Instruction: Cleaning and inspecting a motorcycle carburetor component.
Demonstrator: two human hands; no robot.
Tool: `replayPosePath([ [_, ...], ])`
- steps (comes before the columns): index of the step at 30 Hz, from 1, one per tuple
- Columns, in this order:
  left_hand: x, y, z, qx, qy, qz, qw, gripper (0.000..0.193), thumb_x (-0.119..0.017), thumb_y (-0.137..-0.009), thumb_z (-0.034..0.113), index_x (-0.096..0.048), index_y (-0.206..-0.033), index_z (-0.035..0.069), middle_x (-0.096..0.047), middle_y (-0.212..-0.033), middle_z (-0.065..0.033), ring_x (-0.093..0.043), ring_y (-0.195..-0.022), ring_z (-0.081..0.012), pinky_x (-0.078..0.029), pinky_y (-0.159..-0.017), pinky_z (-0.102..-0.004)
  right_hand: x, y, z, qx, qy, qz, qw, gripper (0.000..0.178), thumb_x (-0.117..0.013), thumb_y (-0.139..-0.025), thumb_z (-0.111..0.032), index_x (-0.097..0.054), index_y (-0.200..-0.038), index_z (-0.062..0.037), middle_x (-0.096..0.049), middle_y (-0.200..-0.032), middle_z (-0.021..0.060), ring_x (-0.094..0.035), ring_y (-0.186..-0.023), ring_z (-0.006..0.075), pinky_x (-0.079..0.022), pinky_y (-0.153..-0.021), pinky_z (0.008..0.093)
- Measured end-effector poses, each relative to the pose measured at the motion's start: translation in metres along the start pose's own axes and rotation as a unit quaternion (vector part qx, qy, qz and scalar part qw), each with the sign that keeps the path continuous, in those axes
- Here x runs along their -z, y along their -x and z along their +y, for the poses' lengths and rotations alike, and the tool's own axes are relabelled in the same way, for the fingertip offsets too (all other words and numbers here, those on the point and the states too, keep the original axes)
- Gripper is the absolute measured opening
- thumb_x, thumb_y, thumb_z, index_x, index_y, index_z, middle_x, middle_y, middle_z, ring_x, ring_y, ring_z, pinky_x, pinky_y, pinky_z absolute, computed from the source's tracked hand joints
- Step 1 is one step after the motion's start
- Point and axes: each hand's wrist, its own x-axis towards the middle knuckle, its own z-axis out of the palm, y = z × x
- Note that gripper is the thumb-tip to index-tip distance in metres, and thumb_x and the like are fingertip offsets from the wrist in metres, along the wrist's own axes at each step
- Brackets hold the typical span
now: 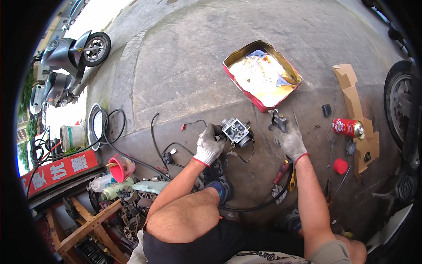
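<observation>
My left hand [209, 146], in a grey work glove with a red cuff, is closed on a carburetor [237, 132]. Its open underside faces up, showing metal passages, and a thin black cable hangs from it. To the right, my right hand [289, 140], gloved the same way, is wrapped round a grey metal air blow gun [278, 119]. A black hose [263, 206] runs up to below that wrist. The blow gun and carburetor are apart. Beyond them stands a cut-open red tin [262, 104] with pale liquid and a bluish piece inside.
On the right lie a red spray can [345, 126], flattened cardboard [351, 90], a red cap [340, 166] and a screwdriver [281, 172]. A motorcycle wheel [399, 103] stands beyond. To the left are a red cup [121, 168], coiled hose [115, 127], a bucket [73, 137] and a scooter [66, 55].
</observation>
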Motion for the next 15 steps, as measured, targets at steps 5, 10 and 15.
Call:
replayPosePath([
  [5, -0.008, -0.002, -0.009, -0.012, -0.005, 0.001, 1.000, 0.022, -0.072, -0.078, 0.010, -0.059, -0.095, 0.002, -0.071, -0.089, -0.0174, -0.071, -0.085, -0.0330, -0.055, -0.073, -0.0388, 0.003, 0.010, -0.006, 0.008, 0.027, -0.012, 1.000, 0.041, -0.069, -0.086, -0.035, -0.064, -0.116, -0.0070, -0.064, -0.110, 0.0252, -0.060, -0.107, 0.0429, -0.047, -0.090, 0.0473],
  [10, -0.011, -0.002, -0.012, 0.001, -0.007, -0.017, 1.000, 0.023, -0.071, -0.079, 0.012, -0.059, -0.095, 0.002, -0.070, -0.091, -0.0188, -0.070, -0.088, -0.0349, -0.055, -0.075, -0.0403, 0.005, 0.020, -0.010, 0.037, 0.097, 0.000, 0.995, 0.043, -0.067, -0.086, -0.034, -0.061, -0.120, -0.0081, -0.064, -0.110, 0.0252, -0.060, -0.105, 0.0438, -0.047, -0.089, 0.0481],
  [15, -0.014, -0.005, -0.022, 0.009, 0.001, -0.034, 0.999, 0.025, -0.069, -0.080, 0.013, -0.060, -0.101, 0.002, -0.070, -0.092, -0.0202, -0.070, -0.088, -0.0357, -0.055, -0.076, -0.0406, 0.003, 0.030, -0.013, 0.062, 0.122, 0.005, 0.991, 0.048, -0.067, -0.086, -0.036, -0.059, -0.124, -0.0076, -0.066, -0.108, 0.0230, -0.061, -0.105, 0.0423, -0.048, -0.090, 0.0479],
])
